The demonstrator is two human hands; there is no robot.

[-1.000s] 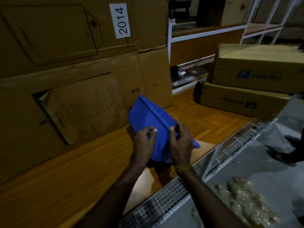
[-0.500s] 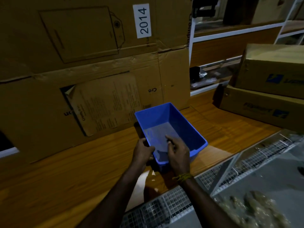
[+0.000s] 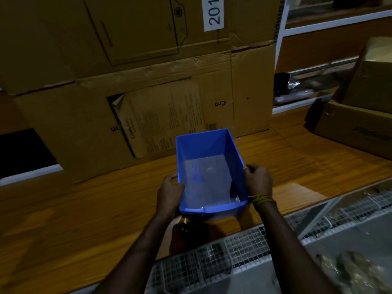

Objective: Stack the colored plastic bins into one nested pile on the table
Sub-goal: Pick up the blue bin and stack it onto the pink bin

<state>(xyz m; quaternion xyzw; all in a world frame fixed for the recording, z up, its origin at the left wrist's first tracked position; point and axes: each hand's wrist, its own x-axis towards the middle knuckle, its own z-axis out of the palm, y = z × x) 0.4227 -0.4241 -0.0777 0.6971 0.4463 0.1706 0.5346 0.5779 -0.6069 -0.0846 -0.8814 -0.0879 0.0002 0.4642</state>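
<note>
I have the blue bin point(image 3: 209, 172) between my 2 hands, mouth up, its long sides running near to far. My left hand point(image 3: 169, 190) is clamped on the left wall close to the near corner, thumb hooked over the rim and inside. My right hand point(image 3: 257, 180) grips the right rim a little farther along, fingers point(image 3: 249, 167) curled over the edge; a yellow thread band point(image 3: 262, 199) sits on that wrist. Both sets of fingers are closed on the bin. Its floor looks pale and shiny, and I see no other bin inside it. Whether the base is down on the bench point(image 3: 84, 209) or just above it I cannot tell; a dark shadow lies under the near end.

The bin sits near the near edge of the wooden bench. Just beyond that edge, at lower right, runs a wire mesh panel point(image 3: 212, 257) with a grey surface past it. On the far side, a wall of stacked cardboard cartons point(image 3: 148, 71) stands upright, and the bin's far end is near the lowest one. A white label point(image 3: 213, 13) reading 201 is stuck high on them. To the right, more cardboard boxes point(image 3: 356, 115) rest on the bench, well apart from the bin. Bare wood stretches to the left and between the bin and those right-hand boxes. White shelving point(image 3: 318, 28) shows at far right.
</note>
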